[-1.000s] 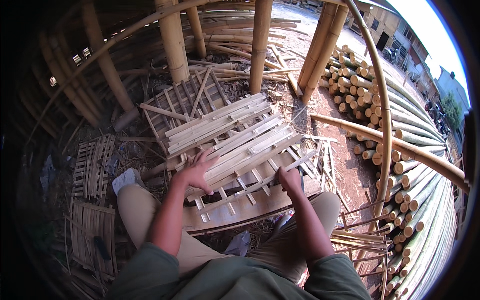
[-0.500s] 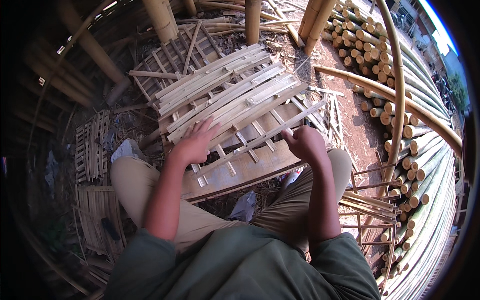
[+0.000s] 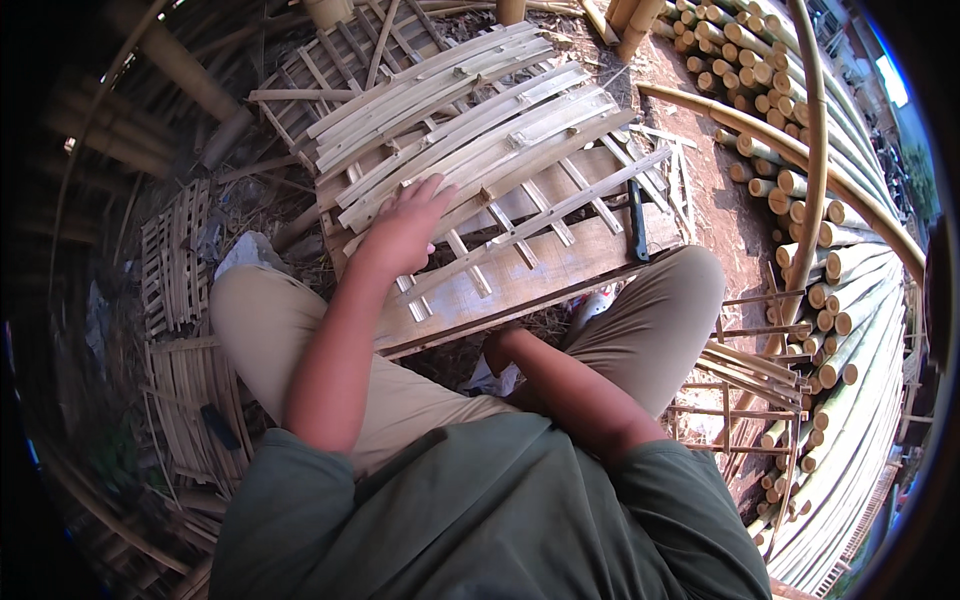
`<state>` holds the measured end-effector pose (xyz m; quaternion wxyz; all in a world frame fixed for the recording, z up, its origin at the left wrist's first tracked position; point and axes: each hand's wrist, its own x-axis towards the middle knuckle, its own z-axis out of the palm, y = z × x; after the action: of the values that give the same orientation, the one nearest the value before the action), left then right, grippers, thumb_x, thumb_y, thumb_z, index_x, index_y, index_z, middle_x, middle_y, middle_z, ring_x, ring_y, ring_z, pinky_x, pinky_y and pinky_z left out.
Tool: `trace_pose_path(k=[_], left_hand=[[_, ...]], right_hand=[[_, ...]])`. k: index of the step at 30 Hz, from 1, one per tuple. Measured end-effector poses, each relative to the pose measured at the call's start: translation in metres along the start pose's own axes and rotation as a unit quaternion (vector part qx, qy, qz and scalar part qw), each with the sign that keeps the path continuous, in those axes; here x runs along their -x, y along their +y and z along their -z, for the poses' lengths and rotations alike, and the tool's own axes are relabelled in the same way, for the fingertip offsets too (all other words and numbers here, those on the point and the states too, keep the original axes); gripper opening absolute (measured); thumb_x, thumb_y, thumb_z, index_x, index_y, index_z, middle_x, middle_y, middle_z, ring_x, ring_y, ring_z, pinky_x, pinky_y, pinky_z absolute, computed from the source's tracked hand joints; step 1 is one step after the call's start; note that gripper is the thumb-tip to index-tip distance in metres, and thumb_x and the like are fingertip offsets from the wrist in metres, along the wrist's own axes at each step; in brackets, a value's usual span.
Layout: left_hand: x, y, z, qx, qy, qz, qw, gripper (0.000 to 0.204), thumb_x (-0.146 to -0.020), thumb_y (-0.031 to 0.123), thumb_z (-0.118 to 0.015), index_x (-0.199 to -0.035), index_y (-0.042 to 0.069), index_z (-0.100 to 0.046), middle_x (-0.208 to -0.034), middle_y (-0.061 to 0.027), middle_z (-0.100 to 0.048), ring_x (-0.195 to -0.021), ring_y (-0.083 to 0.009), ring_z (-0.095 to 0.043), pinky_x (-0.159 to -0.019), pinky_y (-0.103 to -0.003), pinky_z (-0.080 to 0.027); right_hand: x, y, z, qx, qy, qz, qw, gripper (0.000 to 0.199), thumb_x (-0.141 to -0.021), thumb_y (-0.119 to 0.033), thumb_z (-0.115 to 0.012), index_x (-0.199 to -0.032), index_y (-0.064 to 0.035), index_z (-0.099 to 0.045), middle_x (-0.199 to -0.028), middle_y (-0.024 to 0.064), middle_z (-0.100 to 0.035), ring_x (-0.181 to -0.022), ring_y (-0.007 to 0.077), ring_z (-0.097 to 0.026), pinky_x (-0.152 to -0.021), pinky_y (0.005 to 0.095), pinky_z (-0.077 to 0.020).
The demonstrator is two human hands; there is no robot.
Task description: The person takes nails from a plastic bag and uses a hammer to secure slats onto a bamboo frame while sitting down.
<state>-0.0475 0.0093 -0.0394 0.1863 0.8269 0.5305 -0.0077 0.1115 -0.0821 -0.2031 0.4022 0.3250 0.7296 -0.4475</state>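
Note:
A panel of pale split-bamboo slats (image 3: pixel 500 130) lies on a wooden board (image 3: pixel 540 275) across my knees. My left hand (image 3: pixel 405 225) rests flat on the near slats with its fingers spread and holds nothing. My right hand (image 3: pixel 503 350) is down between my legs at the board's near edge. It is mostly hidden, so I cannot tell whether it grips anything. A dark-handled tool (image 3: pixel 637 222) lies on the board by my right knee, untouched.
A large pile of cut bamboo poles (image 3: pixel 830 260) fills the right side, with a long curved pole (image 3: pixel 815 150) arching over it. Slatted bamboo panels (image 3: pixel 175 260) lie on the ground at my left. Thin bamboo frames (image 3: pixel 750 370) lie by my right leg. Thick posts stand behind.
My right hand has left the slats and dropped between my legs under the board's edge. My left hand stays on the slats. The view has tilted further down.

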Motion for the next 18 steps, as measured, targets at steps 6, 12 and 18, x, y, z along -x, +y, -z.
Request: trace_pose_path(k=[6, 12, 18], left_hand=[[0.000, 0.001, 0.001, -0.013, 0.014, 0.001, 1.000, 0.086, -0.074, -0.001, -0.076, -0.148, 0.016, -0.035, -0.157, -0.0078, -0.027, -0.141, -0.0301, -0.033, -0.113, -0.043, -0.035], [0.001, 0.002, 0.007, -0.017, 0.007, 0.012, 1.000, 0.088, -0.072, 0.003, -0.079, -0.147, 0.017, -0.036, -0.156, -0.0074, -0.029, -0.139, -0.0295, -0.035, -0.111, -0.044, -0.036], [-0.001, -0.001, -0.006, -0.048, 0.011, 0.013, 0.999, 0.086, -0.074, 0.000, -0.075, -0.149, 0.015, -0.034, -0.158, -0.0079, -0.024, -0.142, -0.0301, -0.030, -0.115, -0.046, -0.031]], right_hand=[[-0.018, 0.003, -0.010, 0.066, 0.044, 0.005, 0.997, 0.029, -0.091, -0.023, -0.056, -0.083, 0.0004, -0.071, -0.078, 0.0110, -0.071, -0.064, 0.0214, -0.068, -0.058, 0.0368, -0.0558], [-0.020, 0.004, -0.013, 0.098, 0.067, 0.006, 0.993, 0.025, -0.088, -0.020, -0.057, -0.081, 0.0002, -0.071, -0.077, 0.0118, -0.071, -0.064, 0.0218, -0.068, -0.059, 0.0371, -0.0555], [-0.020, 0.006, -0.014, 0.125, 0.083, 0.004, 0.989, 0.022, -0.085, -0.017, -0.058, -0.079, 0.0000, -0.071, -0.076, 0.0126, -0.071, -0.065, 0.0222, -0.068, -0.059, 0.0374, -0.0552]])
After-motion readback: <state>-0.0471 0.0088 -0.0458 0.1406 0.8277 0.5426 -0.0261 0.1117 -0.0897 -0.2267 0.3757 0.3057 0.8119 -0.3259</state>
